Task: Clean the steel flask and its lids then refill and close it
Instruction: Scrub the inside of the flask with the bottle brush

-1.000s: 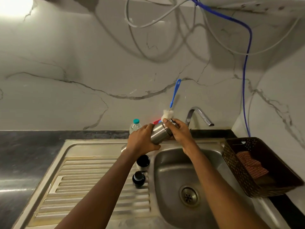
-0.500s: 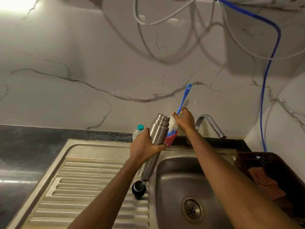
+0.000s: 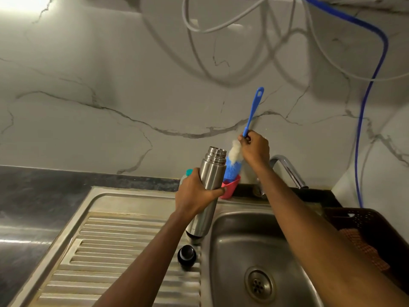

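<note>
Partly hidden: brush (image 3: 251, 116) behind flask (image 3: 211, 173), bottle (image 3: 187, 173) behind left hand (image 3: 194, 196).

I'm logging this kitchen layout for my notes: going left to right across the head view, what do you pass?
Dark counter → draining board → steel flask → right hand gripping the blue brush → tap → brown basket.

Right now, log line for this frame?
left hand: grips open flask | right hand: holds brush, tip in pink cup | lid: on drainboard
</note>
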